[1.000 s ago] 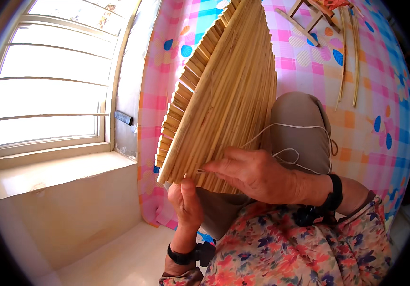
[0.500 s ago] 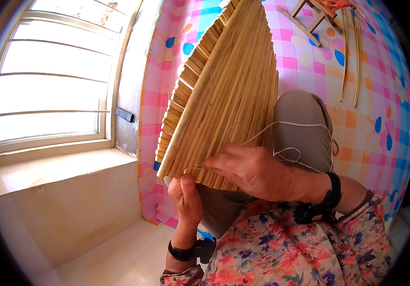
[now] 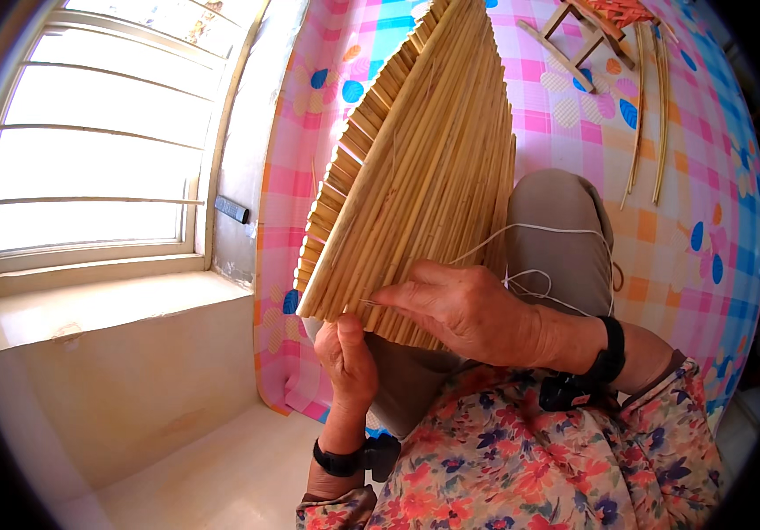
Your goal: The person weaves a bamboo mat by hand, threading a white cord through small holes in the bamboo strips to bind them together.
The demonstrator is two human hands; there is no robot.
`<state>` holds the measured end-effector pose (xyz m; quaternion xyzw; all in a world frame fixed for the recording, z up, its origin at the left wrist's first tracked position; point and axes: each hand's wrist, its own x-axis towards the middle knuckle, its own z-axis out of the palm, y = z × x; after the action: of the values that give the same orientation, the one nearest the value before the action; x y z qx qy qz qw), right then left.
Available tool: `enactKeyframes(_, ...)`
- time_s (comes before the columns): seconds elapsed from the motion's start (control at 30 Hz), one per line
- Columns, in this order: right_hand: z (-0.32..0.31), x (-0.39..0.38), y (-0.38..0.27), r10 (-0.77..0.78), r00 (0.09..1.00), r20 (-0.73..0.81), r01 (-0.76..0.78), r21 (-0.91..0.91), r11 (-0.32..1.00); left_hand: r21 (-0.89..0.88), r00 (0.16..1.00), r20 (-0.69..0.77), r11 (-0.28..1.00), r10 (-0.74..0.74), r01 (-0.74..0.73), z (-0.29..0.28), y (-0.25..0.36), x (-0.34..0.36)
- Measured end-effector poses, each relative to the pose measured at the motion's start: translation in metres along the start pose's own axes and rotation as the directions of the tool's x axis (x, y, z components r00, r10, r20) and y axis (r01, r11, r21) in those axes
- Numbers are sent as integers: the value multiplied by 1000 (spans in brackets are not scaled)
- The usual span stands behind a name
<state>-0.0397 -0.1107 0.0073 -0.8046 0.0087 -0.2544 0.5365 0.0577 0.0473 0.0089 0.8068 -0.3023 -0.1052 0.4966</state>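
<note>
A folded mat of straw-coloured reed stalks (image 3: 424, 185) lies across my lap, its near end toward me. My left hand (image 3: 347, 360) is closed on the near left edge, thumb on top and fingers hidden below. Over the stalk ends, my right hand (image 3: 482, 314) pinches a thin, needle-like sliver (image 3: 368, 302) that points left toward my left thumb. Its exact kind is too small to make out. White cord (image 3: 557, 229) runs from behind my right hand and loops over my right knee (image 3: 560, 199).
A checked, flowered cloth (image 3: 574, 150) spreads under the mat. Far right stand a small wooden stool frame (image 3: 574, 44) and several loose reed stalks (image 3: 661, 124). On the left are a barred window (image 3: 97, 168), its sill (image 3: 106, 305) and a dark remote-like object (image 3: 231, 209).
Both hands stay at the near edge of the mat in almost the same grip. The mat's near left corner has shifted slightly up and right, and my left hand with it.
</note>
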Motion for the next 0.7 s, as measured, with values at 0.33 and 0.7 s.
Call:
enactKeyframes(0.33, 1, 1, 1, 4, 1000, 9, -4, 9, 1000, 71, 1000, 25, 997, -2, 0, -3, 1, -1)
enactKeyframes(0.7, 2, 1, 3, -13, 1000, 6, 13, 34, 999, 15, 998, -58, 1000, -1, 2, 3, -3, -2)
